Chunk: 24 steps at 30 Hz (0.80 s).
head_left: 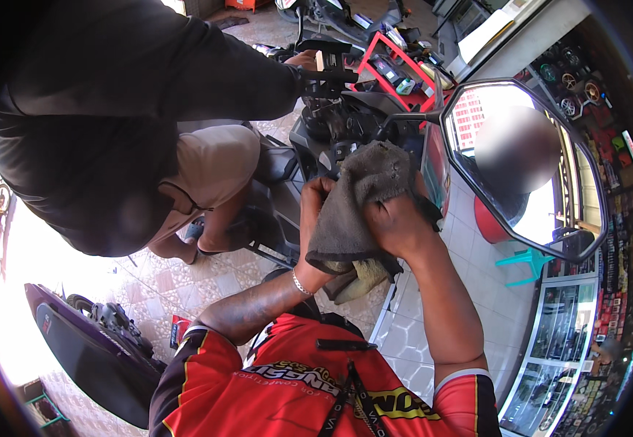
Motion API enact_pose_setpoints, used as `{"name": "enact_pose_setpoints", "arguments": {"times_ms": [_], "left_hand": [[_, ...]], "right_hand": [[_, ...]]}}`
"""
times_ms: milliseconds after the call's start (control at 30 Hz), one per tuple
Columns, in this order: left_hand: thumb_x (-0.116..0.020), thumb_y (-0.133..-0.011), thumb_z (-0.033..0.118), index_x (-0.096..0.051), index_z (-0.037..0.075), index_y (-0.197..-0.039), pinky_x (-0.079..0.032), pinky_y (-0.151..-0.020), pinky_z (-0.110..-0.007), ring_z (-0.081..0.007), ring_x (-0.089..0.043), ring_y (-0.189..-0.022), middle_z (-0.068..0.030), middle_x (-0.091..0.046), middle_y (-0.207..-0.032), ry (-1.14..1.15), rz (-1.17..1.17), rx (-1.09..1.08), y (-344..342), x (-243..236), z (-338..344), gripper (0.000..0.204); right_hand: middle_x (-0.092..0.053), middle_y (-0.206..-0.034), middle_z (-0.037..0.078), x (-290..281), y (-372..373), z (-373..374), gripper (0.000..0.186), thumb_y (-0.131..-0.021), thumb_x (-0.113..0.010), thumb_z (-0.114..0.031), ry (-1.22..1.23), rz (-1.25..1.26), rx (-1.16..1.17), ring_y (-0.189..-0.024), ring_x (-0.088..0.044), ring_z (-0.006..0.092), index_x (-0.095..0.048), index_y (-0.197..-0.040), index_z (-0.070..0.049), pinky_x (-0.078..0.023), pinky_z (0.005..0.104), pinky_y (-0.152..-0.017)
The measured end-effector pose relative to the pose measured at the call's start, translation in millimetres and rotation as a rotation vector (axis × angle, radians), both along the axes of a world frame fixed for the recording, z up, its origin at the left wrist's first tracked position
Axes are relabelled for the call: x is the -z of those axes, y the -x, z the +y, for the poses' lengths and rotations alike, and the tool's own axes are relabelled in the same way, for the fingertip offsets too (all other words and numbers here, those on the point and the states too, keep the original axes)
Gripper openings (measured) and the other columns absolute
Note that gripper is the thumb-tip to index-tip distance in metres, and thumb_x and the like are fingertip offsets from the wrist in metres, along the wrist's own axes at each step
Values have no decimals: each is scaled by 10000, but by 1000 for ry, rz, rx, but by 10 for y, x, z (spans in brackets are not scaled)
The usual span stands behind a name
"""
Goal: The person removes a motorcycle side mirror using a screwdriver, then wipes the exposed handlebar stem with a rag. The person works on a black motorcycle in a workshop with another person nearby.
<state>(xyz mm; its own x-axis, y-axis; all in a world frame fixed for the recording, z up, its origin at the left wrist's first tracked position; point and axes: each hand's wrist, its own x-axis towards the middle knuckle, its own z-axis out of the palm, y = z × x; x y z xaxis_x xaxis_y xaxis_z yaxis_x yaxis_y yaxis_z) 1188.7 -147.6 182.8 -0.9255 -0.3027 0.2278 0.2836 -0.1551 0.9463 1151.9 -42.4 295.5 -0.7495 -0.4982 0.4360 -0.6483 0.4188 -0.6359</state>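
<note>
A worn grey-brown cloth [356,200] hangs bunched in front of my chest, with a yellowish fold at its lower end. My left hand [315,207] is closed on its left edge, fingers partly hidden behind it. From the right, my right hand [401,224] grips the cloth with bent fingers. Just beyond both hands are the handlebar and dark body of a motorcycle [327,120]. Its angular mirror [444,116] stands to the right of my right hand. The cloth covers part of the motorcycle behind it.
At the left, close to the motorcycle, stands a person in a black top [127,109], a hand near the handlebar. Beyond is a red rack [396,47] with bottles. A teal stool [524,264] and glass display case [560,320] are at right; a dark purple motorcycle panel [76,349] at lower left.
</note>
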Motion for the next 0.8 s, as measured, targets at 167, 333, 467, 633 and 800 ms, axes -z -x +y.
{"name": "enact_pose_setpoints", "arguments": {"times_ms": [167,333,467,633,800], "left_hand": [[-761,-842,87,-441,47,-1178,-426,-912,-242,-115,-475,-1019,-28,-469,-1081,-95,103,30,-6,1,24,466],[-764,-849,87,-447,53,-1165,-446,-915,-239,-102,-497,-1020,-27,-484,-1085,-46,181,31,-34,-111,23,448],[-759,-855,90,-443,50,-1194,-457,-940,-251,-117,-526,-1057,-42,-507,-1119,135,179,-51,-6,-112,11,466],[-753,-850,99,-434,19,-1283,-454,-1017,-304,-182,-560,-1195,-112,-542,-1259,-9,242,34,-37,-139,67,544],[-747,-867,143,-424,2,-1323,-432,-1020,-302,-186,-550,-1181,-125,-540,-1251,495,302,-201,-50,-164,70,576]], "right_hand": [[-692,-955,147,25,-38,9,195,-846,-587,-220,-26,-31,48,-920,-645,376,-683,-953,-89,-498,462,-821],[-695,-948,140,49,-35,-15,203,-846,-595,-243,-12,14,57,-916,-649,377,-691,-941,-92,-502,459,-818],[-703,-939,133,-73,-57,-71,192,-830,-626,-241,-9,116,21,-890,-659,373,-702,-923,-91,-518,451,-796],[-712,-959,142,-312,-154,-71,200,-803,-656,-238,-317,335,66,-897,-672,360,-714,-923,-89,-539,452,-794],[-710,-980,161,-193,-53,-62,226,-819,-611,-262,-312,232,45,-921,-669,372,-714,-924,-91,-538,460,-808]]}}
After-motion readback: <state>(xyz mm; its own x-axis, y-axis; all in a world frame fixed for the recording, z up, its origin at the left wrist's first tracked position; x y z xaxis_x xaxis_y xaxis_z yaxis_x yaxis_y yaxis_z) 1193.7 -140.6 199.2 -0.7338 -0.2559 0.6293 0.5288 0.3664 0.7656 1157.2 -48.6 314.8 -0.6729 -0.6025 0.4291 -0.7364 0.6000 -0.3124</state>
